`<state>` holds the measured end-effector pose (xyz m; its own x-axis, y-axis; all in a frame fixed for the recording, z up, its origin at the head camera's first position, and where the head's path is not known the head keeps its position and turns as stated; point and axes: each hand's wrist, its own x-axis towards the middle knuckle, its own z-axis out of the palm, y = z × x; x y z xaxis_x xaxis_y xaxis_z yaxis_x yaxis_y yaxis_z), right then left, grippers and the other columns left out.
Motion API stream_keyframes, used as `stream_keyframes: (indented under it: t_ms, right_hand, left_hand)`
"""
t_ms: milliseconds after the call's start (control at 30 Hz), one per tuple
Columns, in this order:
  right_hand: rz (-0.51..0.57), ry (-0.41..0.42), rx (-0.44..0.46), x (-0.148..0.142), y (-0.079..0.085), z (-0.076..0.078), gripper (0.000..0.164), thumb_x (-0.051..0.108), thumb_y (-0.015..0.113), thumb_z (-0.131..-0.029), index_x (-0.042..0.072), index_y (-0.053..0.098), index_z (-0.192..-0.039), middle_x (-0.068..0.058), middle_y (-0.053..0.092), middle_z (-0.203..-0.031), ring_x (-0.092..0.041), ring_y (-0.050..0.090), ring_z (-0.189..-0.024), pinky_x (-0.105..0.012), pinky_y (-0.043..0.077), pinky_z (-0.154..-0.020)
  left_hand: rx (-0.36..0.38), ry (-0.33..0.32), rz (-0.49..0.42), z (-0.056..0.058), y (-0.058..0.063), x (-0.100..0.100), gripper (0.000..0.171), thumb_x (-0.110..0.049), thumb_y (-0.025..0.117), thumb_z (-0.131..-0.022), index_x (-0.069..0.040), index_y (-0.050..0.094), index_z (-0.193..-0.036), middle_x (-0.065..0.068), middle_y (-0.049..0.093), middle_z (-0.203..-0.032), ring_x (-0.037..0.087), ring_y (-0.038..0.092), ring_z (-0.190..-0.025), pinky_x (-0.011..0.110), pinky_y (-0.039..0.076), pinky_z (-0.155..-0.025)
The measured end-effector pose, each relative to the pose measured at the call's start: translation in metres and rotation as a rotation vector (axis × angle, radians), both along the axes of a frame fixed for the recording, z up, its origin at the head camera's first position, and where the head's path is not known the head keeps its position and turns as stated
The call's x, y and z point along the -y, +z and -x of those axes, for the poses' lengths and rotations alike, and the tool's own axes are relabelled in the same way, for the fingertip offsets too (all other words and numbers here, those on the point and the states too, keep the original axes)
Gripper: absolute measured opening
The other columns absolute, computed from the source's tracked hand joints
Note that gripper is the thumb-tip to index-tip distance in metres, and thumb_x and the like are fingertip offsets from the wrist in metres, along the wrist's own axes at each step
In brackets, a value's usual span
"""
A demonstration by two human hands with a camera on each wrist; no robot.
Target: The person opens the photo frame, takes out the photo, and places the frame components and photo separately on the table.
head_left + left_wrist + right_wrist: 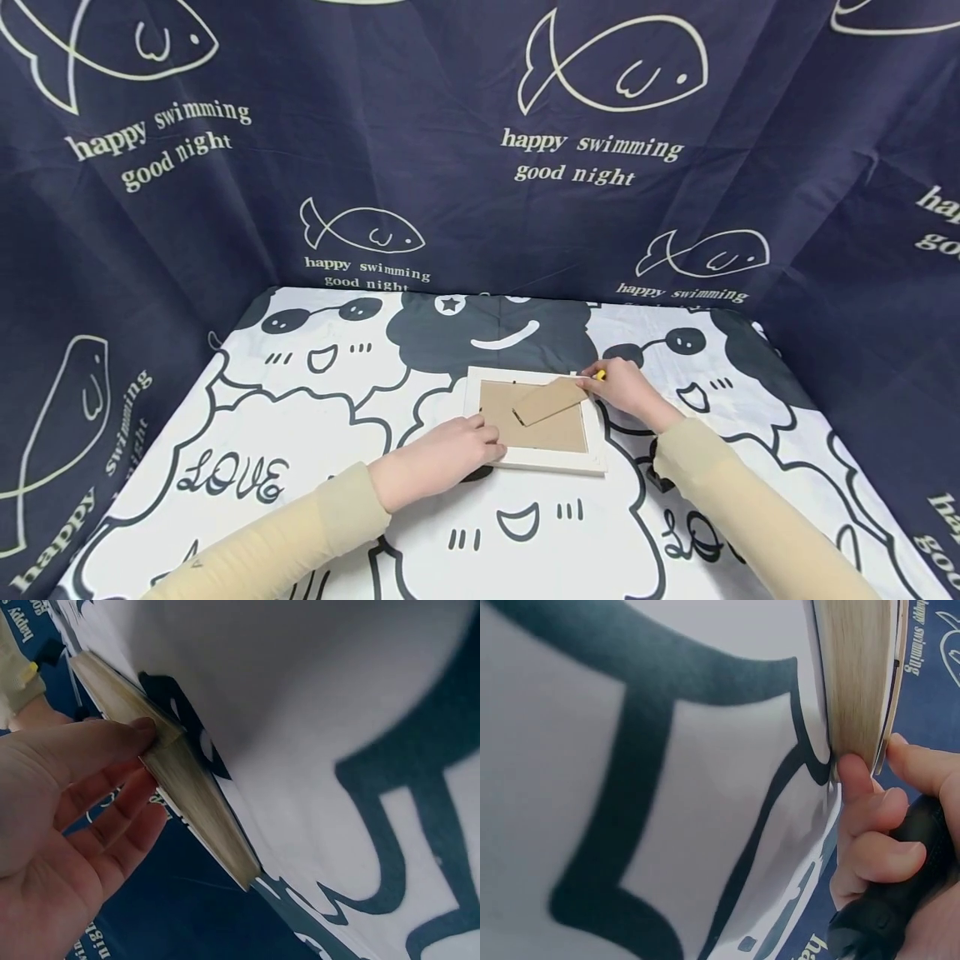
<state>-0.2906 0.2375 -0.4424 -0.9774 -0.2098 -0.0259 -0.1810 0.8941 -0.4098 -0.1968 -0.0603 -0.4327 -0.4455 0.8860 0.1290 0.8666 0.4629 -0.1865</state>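
And here's the white-rimmed frame (551,460), flat on the patterned cloth (585,567), its brown backing board (562,437) facing up, a placing that presumably puts the whole rear within reach of both hands. The left hand (442,457) has the near left corner, thumb pressed to the pale wooden side and fingers part bent at the rim, a half-closed grip that looks meant to stop any sliding. Over at the far right corner, the right hand (624,388) is doing double duty: lower fingers curled round a black-handled tool (877,922) tucked against the palm, likely to spare putting it down, while the thumb sits at the upper edge and the forefinger against the wooden side, right by the outer end of a brown cardboard strip (551,401). That strip slants across the board, its inner end towards the middle, dark marks at the tip; whether it lies flat or is lifted, I can't tell from here. Opposite corners for the two hands, seemingly so that one can steady what the other touches
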Motion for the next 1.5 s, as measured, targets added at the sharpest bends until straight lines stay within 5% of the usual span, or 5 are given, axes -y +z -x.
stream_keyframes:
  t_ms: [1233, 1500]
  right_hand:
    - [0.045, -0.063, 0.071, -0.008, 0.001, -0.034, 0.026, 0.033, 0.061, -0.082, 0.007, 0.063, -0.08, 0.001, 0.06, -0.057, -0.009, 0.044, -0.042, -0.023, 0.034, -0.041]
    - [0.08, -0.081, 0.118, -0.01, 0.0, -0.037, 0.025, 0.033, 0.062, -0.082, 0.008, 0.063, -0.083, 0.002, 0.061, -0.059, -0.01, 0.045, -0.039, -0.025, 0.036, -0.039]
  left_hand:
    - [0.0, -0.018, -0.038, 0.028, -0.004, 0.023, 0.024, -0.012, 0.057, -0.083, -0.022, 0.064, -0.104, -0.01, 0.057, -0.099, 0.012, 0.047, -0.085, 0.023, 0.042, -0.077]
    - [0.057, 0.022, -0.069, 0.037, -0.006, 0.025, 0.024, -0.014, 0.059, -0.083, -0.022, 0.064, -0.105, -0.009, 0.058, -0.101, 0.01, 0.047, -0.087, 0.022, 0.043, -0.076]
